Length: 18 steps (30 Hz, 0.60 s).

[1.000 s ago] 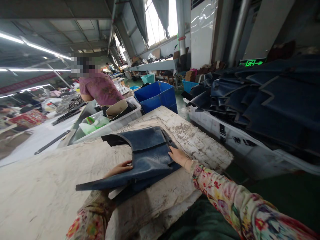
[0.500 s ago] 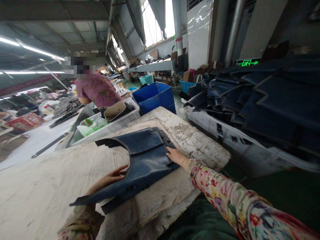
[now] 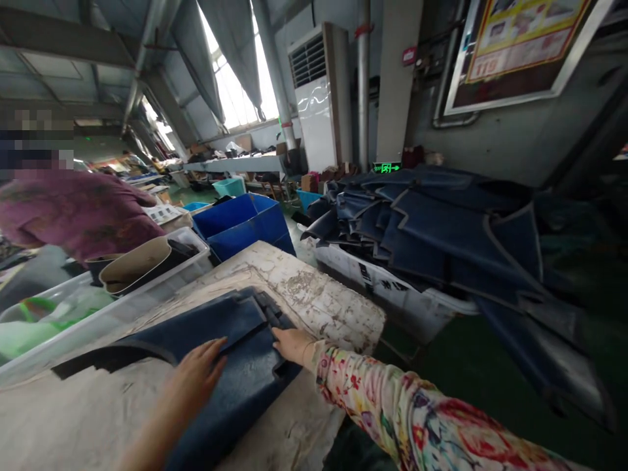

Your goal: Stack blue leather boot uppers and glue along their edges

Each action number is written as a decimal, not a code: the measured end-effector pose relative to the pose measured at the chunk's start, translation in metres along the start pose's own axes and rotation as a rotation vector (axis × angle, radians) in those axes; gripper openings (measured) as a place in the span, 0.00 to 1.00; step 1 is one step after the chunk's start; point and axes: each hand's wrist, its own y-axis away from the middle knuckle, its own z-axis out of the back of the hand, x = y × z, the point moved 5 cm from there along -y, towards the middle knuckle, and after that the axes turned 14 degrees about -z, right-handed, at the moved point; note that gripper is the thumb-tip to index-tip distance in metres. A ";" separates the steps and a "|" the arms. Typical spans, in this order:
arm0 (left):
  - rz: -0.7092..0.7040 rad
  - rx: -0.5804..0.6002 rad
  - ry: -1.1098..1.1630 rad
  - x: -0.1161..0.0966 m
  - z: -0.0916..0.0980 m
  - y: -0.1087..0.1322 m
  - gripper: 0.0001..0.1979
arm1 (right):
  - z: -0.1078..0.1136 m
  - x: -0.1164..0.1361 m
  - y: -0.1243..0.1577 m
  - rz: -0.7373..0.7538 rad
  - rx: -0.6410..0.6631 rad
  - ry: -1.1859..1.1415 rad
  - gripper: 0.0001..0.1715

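A dark blue leather-like piece (image 3: pixel 245 379) with dark trimmed edges and a curved cut-out lies on the cloth-covered table (image 3: pixel 314 288). Over it, near the curved edge, is my left hand (image 3: pixel 201 373), slightly blurred, its fingers stretched out and apart. Whether its fingertips touch the surface I cannot tell. At the notched right end, my right hand (image 3: pixel 294 345) rests its fingers on the blue piece, fingers extended. My left forearm covers part of the cut-out, and the near end of the piece runs out of view.
Right of the table, a white crate (image 3: pixel 343 261) is heaped with similar blue pieces (image 3: pixel 441 216), one hanging toward the floor. Beyond the table stand a blue bin (image 3: pixel 245 222) and a white tub (image 3: pixel 196 261) with plastic bags. At left, a person (image 3: pixel 83 209) in purple faces away.
My left hand has come out from the cut-out edge and now sits over the blue piece. My right hand keeps its place at the notched end. The view has turned right.
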 end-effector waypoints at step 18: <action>0.145 0.549 -0.309 -0.026 -0.096 0.023 0.26 | 0.334 -0.194 0.120 -0.104 -0.644 0.242 0.28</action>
